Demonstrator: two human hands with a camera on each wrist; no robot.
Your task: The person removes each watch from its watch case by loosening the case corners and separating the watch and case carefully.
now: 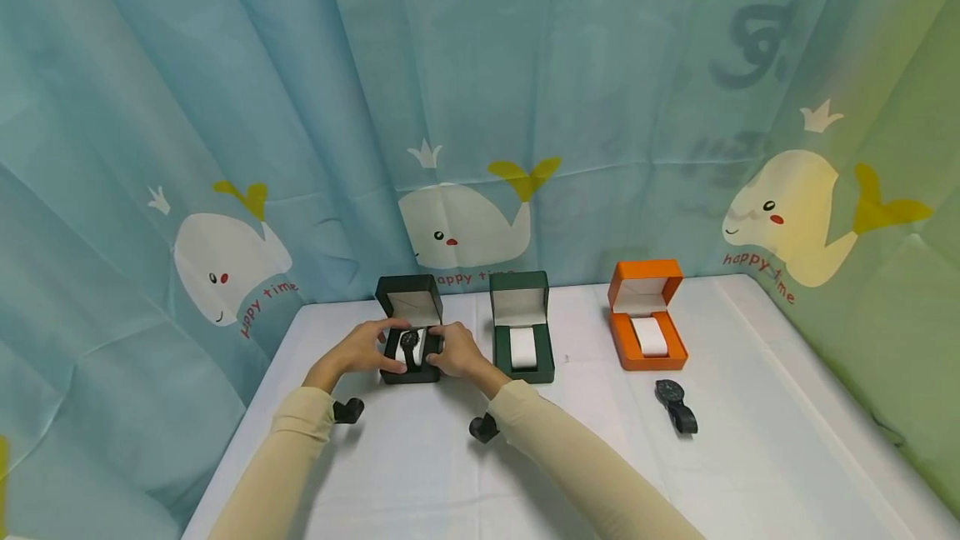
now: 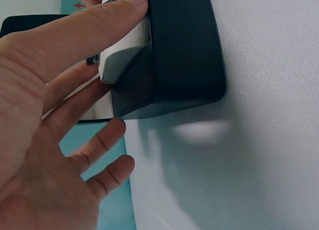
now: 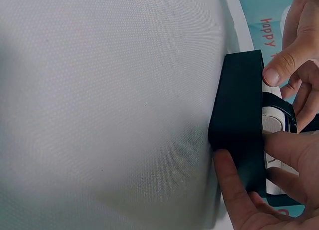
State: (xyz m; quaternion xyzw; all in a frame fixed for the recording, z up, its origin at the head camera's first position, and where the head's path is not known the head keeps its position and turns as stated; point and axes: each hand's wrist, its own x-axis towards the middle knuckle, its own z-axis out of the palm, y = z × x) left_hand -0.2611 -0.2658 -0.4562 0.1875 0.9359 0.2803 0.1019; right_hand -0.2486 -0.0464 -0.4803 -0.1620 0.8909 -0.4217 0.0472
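A black watch box (image 1: 417, 377) stands with its lid up at the left of the table. In its base sits a white cushion (image 2: 130, 48) with a black wristwatch (image 1: 409, 346) strapped round it. At the box's left my left hand (image 1: 362, 347) pinches the cushion, thumb at the front edge and fingers at the side; its last two fingers stand free in the left wrist view. From the right, my right hand (image 1: 459, 352) grips the side of the box base, a finger outside the wall (image 3: 238, 98) and the thumb beside the cushion.
Right of the hands, a green watch box (image 1: 546, 354) stands with lid up and a white cushion inside. Farther right is an orange watch box (image 1: 624, 348), likewise lid up. A second black wristwatch (image 1: 675, 405) lies on the white table (image 1: 585, 440) before it. A curtain (image 1: 465, 107) hangs behind.
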